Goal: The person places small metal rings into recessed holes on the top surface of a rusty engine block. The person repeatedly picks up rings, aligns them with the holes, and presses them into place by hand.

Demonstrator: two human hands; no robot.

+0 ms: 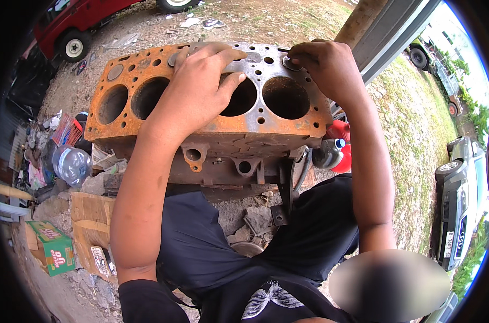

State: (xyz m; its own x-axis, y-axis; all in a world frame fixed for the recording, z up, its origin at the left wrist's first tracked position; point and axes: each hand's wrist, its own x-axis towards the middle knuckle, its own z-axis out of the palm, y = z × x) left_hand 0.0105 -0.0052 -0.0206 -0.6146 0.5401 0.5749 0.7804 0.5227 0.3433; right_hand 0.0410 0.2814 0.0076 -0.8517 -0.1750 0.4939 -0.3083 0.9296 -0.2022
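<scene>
Though spread palm down over the top face of the rusty orange, partly grey metal engine block, no sign of anything held in the left hand: index finger stretched rightward, thumb out over the rim of a dark round bore. Cannot tell whether resting on the metal or just above. Near the far right corner, the right hand, half closed, fingers curled over a flat round silver disc; cannot tell whether gripping it, pressing it or hiding something small underneath. Block set just beyond spread knees in black trousers, bores facing up.

Main risk, by judgement: something small lost down the open rightmost bore, from a loose pinch so close to the rim. Also possible: scraped fingertips on rims and bolt holes, from sliding too fast across the face; rust grit in the bores, from rubbing toward the openings. Less likely, a rocking block, from leaning hard on one end; support underneath mostly hidden, so steadiness impossible to judge.
</scene>
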